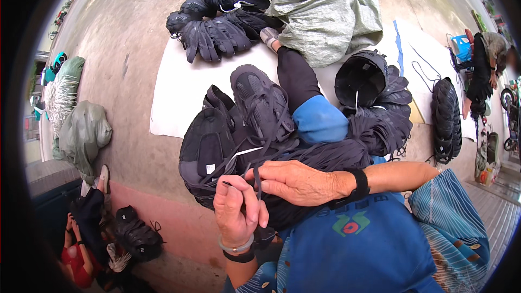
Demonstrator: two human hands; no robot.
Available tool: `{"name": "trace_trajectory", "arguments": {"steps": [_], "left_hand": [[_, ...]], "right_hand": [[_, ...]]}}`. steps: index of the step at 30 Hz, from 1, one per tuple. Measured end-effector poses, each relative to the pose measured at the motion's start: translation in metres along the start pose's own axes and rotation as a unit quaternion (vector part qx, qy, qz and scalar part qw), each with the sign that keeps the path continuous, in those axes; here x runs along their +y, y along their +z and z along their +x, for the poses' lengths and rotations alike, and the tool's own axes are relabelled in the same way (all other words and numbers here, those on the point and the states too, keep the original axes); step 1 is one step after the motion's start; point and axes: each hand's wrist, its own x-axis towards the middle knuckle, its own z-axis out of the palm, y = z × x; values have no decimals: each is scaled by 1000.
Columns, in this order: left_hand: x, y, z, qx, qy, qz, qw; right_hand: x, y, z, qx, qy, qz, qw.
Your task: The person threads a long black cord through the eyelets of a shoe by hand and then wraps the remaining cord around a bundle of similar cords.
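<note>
**Both hands on a black shoe upper, lace end pinched in the left**

Your left hand (pixel 239 209) sits low in the middle of the view, fingers curled shut, thumb and forefinger pinching the tip of a thin black lace (pixel 239 185). A bangle and a dark band ring that wrist.

Your right hand (pixel 296 182) lies across from the right, palm down, fingers closed over a strand of lace and pressing on the black shoe upper (pixel 209 152) in your lap. A black strap wraps that wrist. The two hands touch, right above left.

The shoe upper rests on your lap just ahead of both hands, its inner side facing up, a small white tag showing. A second dark upper (pixel 260 100) leans against it from behind, sole side toward the camera. A mass of loose black laces (pixel 347 149) lies just right of them, over your blue-clad knee (pixel 320 119).

Farther out on the white sheet (pixel 173 92): a pile of black uppers (pixel 217 21) at the top, touching a grey-green sack (pixel 325 11). A black round basket (pixel 361 78) stands right of your leg, with a stack of dark pieces (pixel 446 119) well apart on the right.

Another person sits at lower left with a black shoe (pixel 135 233); a further person bends over at far right.
</note>
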Motion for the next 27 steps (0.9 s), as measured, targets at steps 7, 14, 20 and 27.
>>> {"name": "trace_trajectory", "arguments": {"steps": [7,14,20,27], "left_hand": [[-15,4,-5,2,7,33,999],[-19,7,4,66,12,89,994],[-23,5,4,76,3,49,996],[27,-22,-7,251,229,180,923]], "right_hand": [[0,-4,5,-57,30,193,979],[7,2,7,13,62,329,942],[11,2,10,81,91,372,920],[27,-45,-13,235,139,405,873]]}}
